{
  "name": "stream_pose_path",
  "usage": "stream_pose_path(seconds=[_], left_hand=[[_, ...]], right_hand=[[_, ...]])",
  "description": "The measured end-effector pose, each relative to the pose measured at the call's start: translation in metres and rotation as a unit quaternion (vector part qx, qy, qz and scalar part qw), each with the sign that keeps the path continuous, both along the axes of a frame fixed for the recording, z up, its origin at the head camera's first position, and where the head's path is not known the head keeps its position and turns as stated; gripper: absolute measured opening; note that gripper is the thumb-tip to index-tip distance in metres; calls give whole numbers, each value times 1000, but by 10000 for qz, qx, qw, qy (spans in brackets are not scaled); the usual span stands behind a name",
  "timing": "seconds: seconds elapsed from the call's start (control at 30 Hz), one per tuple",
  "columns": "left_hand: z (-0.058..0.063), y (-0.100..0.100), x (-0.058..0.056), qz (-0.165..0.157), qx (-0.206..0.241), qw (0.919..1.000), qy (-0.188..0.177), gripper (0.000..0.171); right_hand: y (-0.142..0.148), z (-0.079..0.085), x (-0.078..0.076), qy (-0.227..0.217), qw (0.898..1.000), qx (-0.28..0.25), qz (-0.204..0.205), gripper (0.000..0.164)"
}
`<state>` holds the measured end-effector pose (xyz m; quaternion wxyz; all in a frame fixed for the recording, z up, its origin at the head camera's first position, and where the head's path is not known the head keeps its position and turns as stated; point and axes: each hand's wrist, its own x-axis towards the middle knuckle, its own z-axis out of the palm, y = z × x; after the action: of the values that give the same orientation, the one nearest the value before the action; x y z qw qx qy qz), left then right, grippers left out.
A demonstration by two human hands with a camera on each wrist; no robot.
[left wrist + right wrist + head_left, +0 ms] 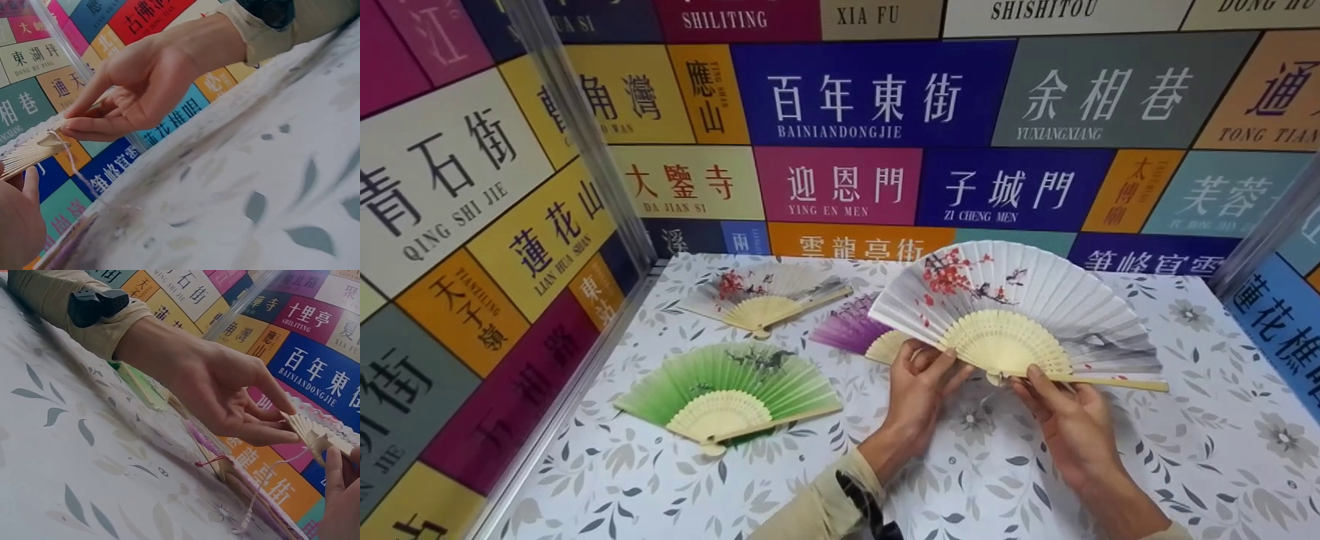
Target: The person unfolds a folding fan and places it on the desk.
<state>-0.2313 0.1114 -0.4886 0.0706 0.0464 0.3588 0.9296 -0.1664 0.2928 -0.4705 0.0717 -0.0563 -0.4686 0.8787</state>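
Note:
My left hand (pixel 919 397) and right hand (pixel 1072 427) hold a spread folding fan (pixel 1057 289) above the table. It has pale pleats with grey shading, red blossoms and small birds, and light slatted ribs. The left hand pinches the left end of its ribs; the right thumb and fingers grip the right guard stick, near the pivot. In the right wrist view, a pale tassel cord (pixel 260 486) hangs from the pivot. Partly hidden behind the held fan and left hand, a purple fan (pixel 844 330) lies spread on the table.
A green spread fan (pixel 742 382) lies at the left of the table, with a white-grey blossom fan (pixel 757 296) behind it. The leaf-patterned tablecloth (pixel 1207 450) reaches colourful sign-printed panels (pixel 840 180) at the back and sides.

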Motion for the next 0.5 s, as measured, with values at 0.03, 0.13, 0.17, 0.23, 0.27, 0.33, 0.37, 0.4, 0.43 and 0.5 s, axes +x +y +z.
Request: stream_pose_path(seconds=[0.03,0.13,0.17,0.23,0.27,0.33,0.37,0.4,0.43,0.5], left_hand=[[-3,-2,3,-21,-34,10000,-60,37],[-10,-9,12,-59,-183,9994,-284,35],[-12,-12,15,-82,-237,9990,-370,34],[-15,-17,21,-132,-341,9979,-535,32],[-17,-19,24,-162,-406,9972,-607,31],[-19,-22,30,-234,-507,9957,-745,31],[-19,-23,33,-267,-558,9948,-813,31],[-20,-24,36,-301,-617,9938,-871,31],[-20,-25,40,-349,-694,9928,-914,31],[-20,-26,46,-457,-835,9903,-1014,31]], right_hand=[[0,-1,1,-85,10000,41,-11,44],[-1,-3,6,-408,9990,193,-20,44],[-1,-4,9,-535,9983,242,-33,43],[-1,-6,13,-786,9964,321,-50,38],[-1,-8,16,-912,9951,374,-56,35],[-1,-11,21,-1180,9919,468,-70,29],[-1,-13,24,-1313,9900,517,-64,26],[0,-15,27,-1438,9881,544,-54,24],[1,-16,30,-1562,9860,586,-48,23],[3,-19,35,-1836,9811,606,-41,21]])
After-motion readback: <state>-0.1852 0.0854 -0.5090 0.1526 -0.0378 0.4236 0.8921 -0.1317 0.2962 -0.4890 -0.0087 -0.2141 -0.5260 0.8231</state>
